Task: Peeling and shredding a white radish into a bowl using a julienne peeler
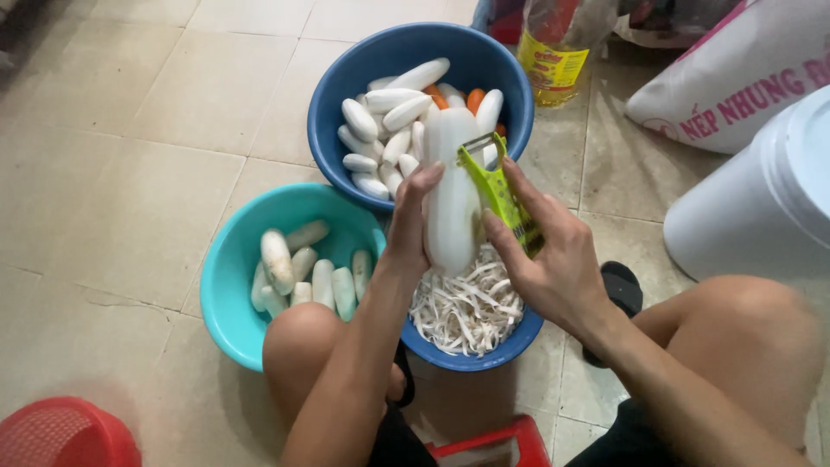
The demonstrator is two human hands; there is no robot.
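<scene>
Head view: left hand (pixel 415 227) fingers clenched round peeled white radish (pixel 451 190) over shred-filled blue bowl (pixel 484 353), right hand (pixel 553 259) grasping green grater-peeler (pixel 500 192) against it; likely slip risk, blade near left fingertips.

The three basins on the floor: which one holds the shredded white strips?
The small blue basin under the hands, nearest the person. The large blue basin and the teal basin hold whole peeled roots.
</scene>
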